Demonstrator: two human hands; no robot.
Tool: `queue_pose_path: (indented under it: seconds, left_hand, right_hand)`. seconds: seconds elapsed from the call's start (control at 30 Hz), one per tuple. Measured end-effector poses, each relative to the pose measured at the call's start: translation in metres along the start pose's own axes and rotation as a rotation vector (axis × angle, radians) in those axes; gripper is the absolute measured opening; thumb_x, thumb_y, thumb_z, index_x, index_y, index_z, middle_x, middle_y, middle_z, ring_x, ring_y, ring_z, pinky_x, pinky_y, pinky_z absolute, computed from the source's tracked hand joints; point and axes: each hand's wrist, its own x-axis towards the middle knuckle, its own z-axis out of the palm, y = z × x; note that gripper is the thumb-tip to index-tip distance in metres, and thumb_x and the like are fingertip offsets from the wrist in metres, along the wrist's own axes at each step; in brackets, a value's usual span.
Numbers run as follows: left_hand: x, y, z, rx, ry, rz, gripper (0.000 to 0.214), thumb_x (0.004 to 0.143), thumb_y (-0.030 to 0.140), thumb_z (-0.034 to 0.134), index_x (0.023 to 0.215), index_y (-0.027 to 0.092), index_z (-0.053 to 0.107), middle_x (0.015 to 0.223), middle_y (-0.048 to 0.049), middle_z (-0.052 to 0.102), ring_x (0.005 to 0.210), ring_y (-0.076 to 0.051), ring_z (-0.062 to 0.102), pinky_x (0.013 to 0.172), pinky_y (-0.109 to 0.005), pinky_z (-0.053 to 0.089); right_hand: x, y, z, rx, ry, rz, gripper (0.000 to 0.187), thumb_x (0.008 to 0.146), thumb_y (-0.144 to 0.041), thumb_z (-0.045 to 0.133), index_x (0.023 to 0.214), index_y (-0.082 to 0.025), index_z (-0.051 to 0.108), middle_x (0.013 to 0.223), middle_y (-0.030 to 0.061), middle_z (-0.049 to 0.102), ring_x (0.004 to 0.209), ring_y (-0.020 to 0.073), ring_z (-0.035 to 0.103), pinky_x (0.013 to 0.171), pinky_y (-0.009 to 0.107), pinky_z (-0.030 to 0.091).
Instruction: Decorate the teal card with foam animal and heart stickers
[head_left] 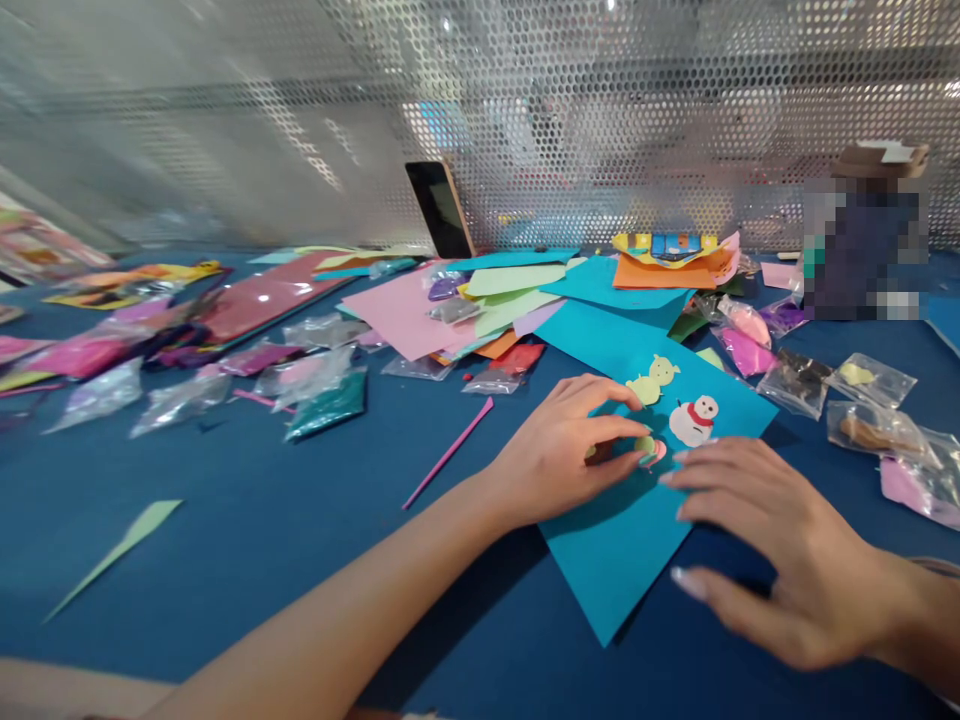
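Note:
A sheet of blue paper (600, 590) lies at an angle on the table, bearing small flat figures. One is a snowman (693, 422) with a red scarf; above it is a pale yellow-green animal shape (654, 380). My left hand (566, 445) reaches over the sheet, its thumb and fingers closed about a small green-and-pink figure (654, 452), partly hidden by the fingertips. Beside the sheet's right edge hovers my right hand (780, 545), fingers spread and holding nothing, its fingertips close to the snowman and the small figure.
Bags of coloured material (328, 402) lie left, with more bags (874, 430) at right. Behind are stacked coloured papers (405, 310) and an upright phone (440, 208) against a perforated metal panel (570, 120). A pink stick (448, 452) and green paper scrap (120, 550) lie left.

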Motion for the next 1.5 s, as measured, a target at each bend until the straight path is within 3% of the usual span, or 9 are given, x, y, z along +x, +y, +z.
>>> queue_pose_path:
  seconds: [0.1, 0.3, 0.7, 1.5]
  left_hand:
    - [0.0, 0.0012, -0.0012, -0.027, -0.033, -0.012, 0.017, 0.085, 0.03, 0.054, 0.089, 0.022, 0.068, 0.099, -0.0067, 0.059, 0.095, -0.02, 0.052, 0.085, -0.037, 0.042]
    - [-0.0007, 0.003, -0.0026, -0.038, -0.039, -0.031, 0.014, 0.081, 0.029, 0.057, 0.083, 0.021, 0.068, 0.099, -0.0066, 0.059, 0.094, -0.02, 0.052, 0.085, -0.036, 0.042]
    - [-0.0017, 0.0033, -0.0028, -0.039, -0.067, -0.041, 0.012, 0.082, 0.029, 0.058, 0.084, 0.022, 0.068, 0.097, -0.0055, 0.06, 0.093, -0.019, 0.053, 0.083, -0.034, 0.042]
    - [-0.0013, 0.0052, -0.003, -0.065, 0.009, -0.055, 0.011, 0.077, 0.024, 0.059, 0.083, 0.02, 0.068, 0.093, -0.0058, 0.061, 0.087, -0.018, 0.056, 0.077, -0.033, 0.042]
  right_hand:
    - [0.0018, 0.0043, 0.0004, -0.101, 0.022, 0.106, 0.016, 0.083, -0.028, 0.051, 0.089, -0.015, 0.057, 0.108, 0.0136, 0.062, 0.113, 0.0267, 0.049, 0.093, 0.045, 0.04]
    - [0.0008, 0.0045, 0.0019, -0.101, -0.117, 0.102, 0.021, 0.084, -0.031, 0.05, 0.097, -0.016, 0.057, 0.107, 0.0114, 0.063, 0.122, 0.0269, 0.042, 0.1, 0.048, 0.033]
    - [0.0008, 0.0048, 0.0018, -0.101, -0.137, 0.115, 0.022, 0.085, -0.03, 0.05, 0.098, -0.018, 0.061, 0.104, 0.0095, 0.065, 0.12, 0.0257, 0.044, 0.102, 0.048, 0.031]
    - [0.0003, 0.0062, 0.0029, -0.093, -0.165, 0.104, 0.024, 0.087, -0.031, 0.047, 0.102, -0.017, 0.06, 0.106, 0.0095, 0.063, 0.121, 0.025, 0.043, 0.101, 0.048, 0.031]
